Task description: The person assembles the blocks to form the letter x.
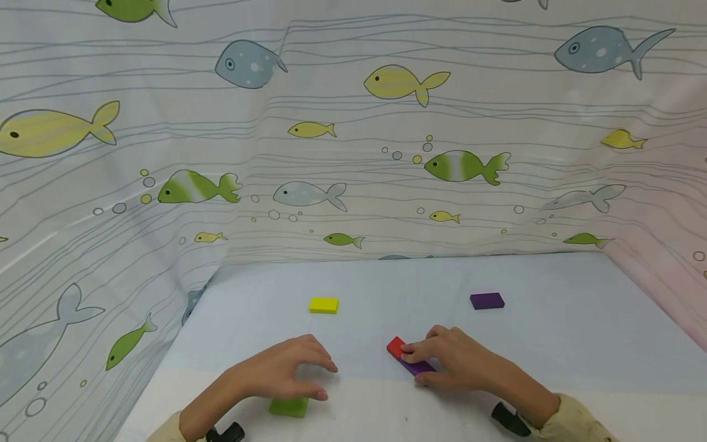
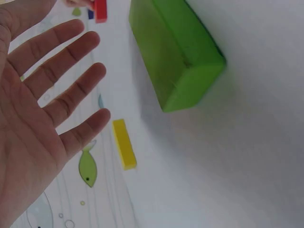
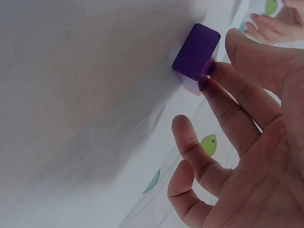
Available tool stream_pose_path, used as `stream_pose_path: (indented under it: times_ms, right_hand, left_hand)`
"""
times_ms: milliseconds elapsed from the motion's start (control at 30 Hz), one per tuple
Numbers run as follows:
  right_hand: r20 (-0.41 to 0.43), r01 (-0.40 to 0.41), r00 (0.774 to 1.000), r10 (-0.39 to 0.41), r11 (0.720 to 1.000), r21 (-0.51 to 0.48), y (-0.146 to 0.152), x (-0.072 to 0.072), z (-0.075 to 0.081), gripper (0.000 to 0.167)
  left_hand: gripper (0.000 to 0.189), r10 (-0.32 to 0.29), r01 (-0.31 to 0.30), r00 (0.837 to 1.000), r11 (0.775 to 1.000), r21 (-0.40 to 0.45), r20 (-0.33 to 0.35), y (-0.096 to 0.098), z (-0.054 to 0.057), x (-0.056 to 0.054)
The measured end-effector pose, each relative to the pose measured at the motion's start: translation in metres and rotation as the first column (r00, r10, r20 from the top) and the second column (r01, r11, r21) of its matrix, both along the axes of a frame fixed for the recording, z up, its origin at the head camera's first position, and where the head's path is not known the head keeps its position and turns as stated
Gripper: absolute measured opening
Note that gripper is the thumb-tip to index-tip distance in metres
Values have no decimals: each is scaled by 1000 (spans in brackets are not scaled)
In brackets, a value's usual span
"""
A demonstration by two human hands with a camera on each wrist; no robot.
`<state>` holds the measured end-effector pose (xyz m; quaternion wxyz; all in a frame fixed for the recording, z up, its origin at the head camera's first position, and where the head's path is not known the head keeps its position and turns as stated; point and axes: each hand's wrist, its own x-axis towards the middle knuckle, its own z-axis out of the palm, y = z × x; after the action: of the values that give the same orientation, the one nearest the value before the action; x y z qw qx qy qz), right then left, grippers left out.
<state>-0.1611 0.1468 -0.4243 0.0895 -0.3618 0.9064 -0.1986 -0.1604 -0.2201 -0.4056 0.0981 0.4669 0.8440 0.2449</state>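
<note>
A red block (image 1: 395, 347) and a purple block (image 1: 418, 366) lie end to end on the white surface. My right hand (image 1: 454, 362) is over them, its index fingertip touching where they meet. In the right wrist view, the index and middle fingertips (image 3: 213, 85) touch the side of the purple block (image 3: 197, 51), and the thumb (image 3: 247, 54) stands slightly apart from it. My left hand (image 1: 284, 368) hovers with fingers spread, holding nothing. Beneath it lies a green block (image 1: 288, 407), large in the left wrist view and apart from the fingers.
A yellow block (image 1: 323, 305) lies farther back, left of centre. Another purple block (image 1: 487, 301) lies at the back right. Behind the table hangs a fish-patterned curtain (image 1: 353, 159), which continues along the left and right sides. Dark wrist cameras (image 1: 509, 419) sit by both sleeves.
</note>
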Motion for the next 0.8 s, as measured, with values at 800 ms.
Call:
stream_pose_path:
  times_ms: [800]
  right_hand:
    - [3,3,1000,-3,1000,9,-1,1,1,40]
  left_hand:
    - [32,-2,10,997,995,99,-77,-30,-7,14]
